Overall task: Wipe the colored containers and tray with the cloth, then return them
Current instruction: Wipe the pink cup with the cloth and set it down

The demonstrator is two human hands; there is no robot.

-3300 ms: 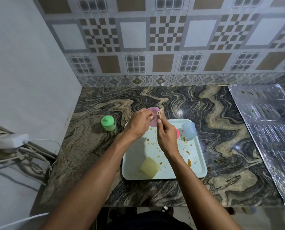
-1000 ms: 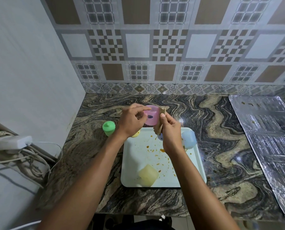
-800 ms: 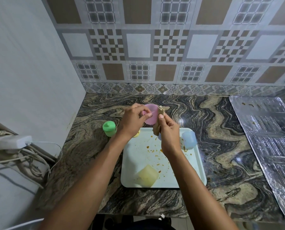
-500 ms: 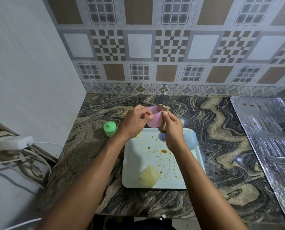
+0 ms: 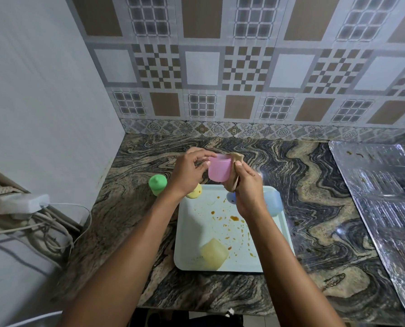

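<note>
The left hand (image 5: 187,172) is holding the pink cup (image 5: 219,167) nearly upright above the tray's (image 5: 192,244) far edge. The right hand (image 5: 247,185) is pinching the cloth (image 5: 238,158) and pressing it against the cup's side.

bare left hand (image 5: 187,172), bare right hand (image 5: 248,188), bare forearms (image 5: 135,251)

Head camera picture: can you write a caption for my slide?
Left hand holds the pink container by the stained tray; right hand presses a tan cloth to it.
</note>
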